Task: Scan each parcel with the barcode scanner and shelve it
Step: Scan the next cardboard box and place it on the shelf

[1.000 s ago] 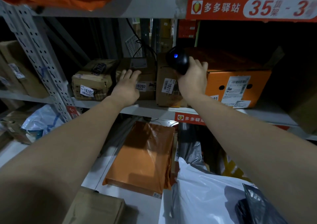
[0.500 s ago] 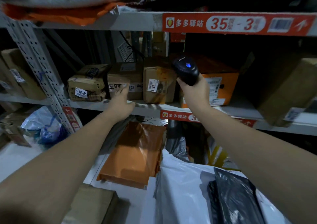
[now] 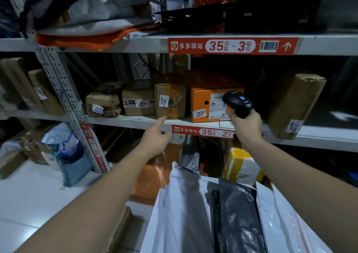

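My right hand grips a black barcode scanner with a blue light, held in front of the orange box labelled 20201 on the middle shelf. My left hand hangs empty with relaxed fingers just below the shelf edge, under the upright cardboard box labelled 19211. Left of it stand the cardboard box 19202 and the crumpled box 16205. A red shelf tag reads 35-3.
A tilted brown parcel labelled 21205 leans at the shelf's right. White and black poly bags pile up in front of me. An orange mailer and a yellow parcel lie below. A perforated grey upright stands at left.
My left hand has come off the boxes and dropped below the shelf edge. My right hand with the scanner has shifted right, across the orange box. The view has pulled back and tilted up.
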`<state>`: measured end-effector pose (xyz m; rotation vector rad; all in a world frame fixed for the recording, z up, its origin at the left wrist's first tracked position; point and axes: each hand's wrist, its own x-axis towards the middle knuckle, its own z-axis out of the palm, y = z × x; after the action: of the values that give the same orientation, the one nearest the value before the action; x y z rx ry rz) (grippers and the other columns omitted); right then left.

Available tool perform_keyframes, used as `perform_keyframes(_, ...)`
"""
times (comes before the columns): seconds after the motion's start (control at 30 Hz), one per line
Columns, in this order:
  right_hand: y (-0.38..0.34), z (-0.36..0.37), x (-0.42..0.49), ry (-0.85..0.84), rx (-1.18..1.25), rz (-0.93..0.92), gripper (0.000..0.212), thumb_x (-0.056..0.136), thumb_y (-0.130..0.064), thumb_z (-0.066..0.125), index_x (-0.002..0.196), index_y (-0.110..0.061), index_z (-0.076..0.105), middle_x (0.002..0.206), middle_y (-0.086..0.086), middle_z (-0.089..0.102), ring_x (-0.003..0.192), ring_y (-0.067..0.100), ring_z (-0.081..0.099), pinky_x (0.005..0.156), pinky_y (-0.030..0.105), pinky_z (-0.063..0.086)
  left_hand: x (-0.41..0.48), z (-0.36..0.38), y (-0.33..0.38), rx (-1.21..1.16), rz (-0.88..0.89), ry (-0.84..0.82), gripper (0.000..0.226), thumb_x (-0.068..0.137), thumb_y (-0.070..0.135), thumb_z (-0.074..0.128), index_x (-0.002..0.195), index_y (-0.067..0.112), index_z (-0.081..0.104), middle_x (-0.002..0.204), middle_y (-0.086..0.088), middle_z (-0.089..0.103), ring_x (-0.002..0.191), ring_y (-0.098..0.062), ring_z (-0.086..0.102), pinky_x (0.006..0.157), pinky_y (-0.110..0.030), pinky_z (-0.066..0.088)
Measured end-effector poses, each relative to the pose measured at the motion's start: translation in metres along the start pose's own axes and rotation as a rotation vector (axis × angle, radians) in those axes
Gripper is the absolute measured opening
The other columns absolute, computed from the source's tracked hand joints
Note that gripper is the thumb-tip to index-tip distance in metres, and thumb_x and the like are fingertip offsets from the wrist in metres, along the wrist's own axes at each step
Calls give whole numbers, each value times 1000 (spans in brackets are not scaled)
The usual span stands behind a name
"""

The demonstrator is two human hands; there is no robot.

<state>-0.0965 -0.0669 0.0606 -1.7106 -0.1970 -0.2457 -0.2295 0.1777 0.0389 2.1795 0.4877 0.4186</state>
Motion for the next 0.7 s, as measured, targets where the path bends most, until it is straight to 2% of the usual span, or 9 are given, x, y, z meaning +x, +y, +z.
perform_keyframes(0.1, 10, -6, 13, 30, 29, 45, 18, 94, -24, 76, 104, -33, 63, 92, -8, 69, 87, 12, 65, 80, 34, 51, 8, 18, 13, -27, 12, -18, 60, 104, 24, 61, 159, 29, 38, 153, 1, 52, 120, -7, 49, 87, -18, 42)
perform_keyframes(0.2, 25, -9, 34, 73, 73, 93, 21, 96, -21, 72, 114, -27, 63, 90, -5, 66, 79, 11, 62, 70, 29, 48, 25, 39, 22, -22, 41, -51, 60, 104, 25, 62, 159, 29, 38, 154, -1, 52, 126, -16, 57, 95, -27, 55)
perform_keyframes(0.27, 34, -6, 49, 105, 94, 127, 24, 97, -21, 72, 118, -23, 62, 94, -6, 66, 84, 9, 63, 72, 27, 49, 39, 50, 30, 3, 73, -49, 61, 103, 26, 62, 159, 29, 39, 155, 0, 51, 128, -19, 59, 99, -37, 58)
perform_keyframes(0.3, 39, -4, 57, 130, 104, 150, 26, 96, -24, 73, 120, -19, 62, 97, -4, 67, 89, 14, 65, 77, 30, 52, 48, 57, 32, -10, 89, -51, 60, 102, 25, 63, 158, 27, 40, 151, 0, 54, 123, -17, 62, 97, -37, 59)
perform_keyframes(0.37, 50, 2, 75, 170, 107, 218, 35, 95, -34, 74, 121, -15, 61, 105, 2, 67, 97, 24, 67, 87, 39, 57, 65, 69, 36, -77, 109, -78, 57, 101, 25, 65, 155, 22, 44, 133, 6, 60, 95, -2, 66, 74, -20, 59)
perform_keyframes(0.43, 57, 8, 90, 169, 155, 261, 38, 91, -42, 75, 114, -17, 58, 102, 4, 67, 91, 25, 69, 84, 42, 60, 82, 82, 34, -121, 109, -103, 55, 101, 25, 66, 153, 23, 46, 127, 8, 65, 79, 6, 63, 55, -9, 51)
perform_keyframes(0.5, 63, 16, 105, 171, 189, 284, 46, 86, -49, 76, 117, -19, 59, 106, 5, 69, 93, 27, 71, 86, 46, 61, 93, 94, 27, -170, 85, -102, 52, 102, 25, 64, 151, 26, 48, 122, 9, 69, 77, 7, 69, 56, -7, 52)
perform_keyframes(0.6, 69, 22, 120, 159, 241, 292, 61, 89, -49, 75, 134, -16, 52, 115, 7, 68, 100, 28, 70, 88, 47, 60, 99, 108, 17, -219, 61, -99, 49, 100, 23, 61, 147, 27, 50, 127, 6, 70, 91, -4, 74, 73, -22, 63)
perform_keyframes(0.7, 73, 25, 128, 135, 263, 275, 47, 91, -43, 76, 122, -17, 51, 106, 5, 68, 94, 23, 70, 84, 44, 61, 106, 113, 10, -239, 50, -109, 48, 102, 18, 60, 148, 24, 49, 125, 7, 67, 89, -1, 71, 64, -13, 56)
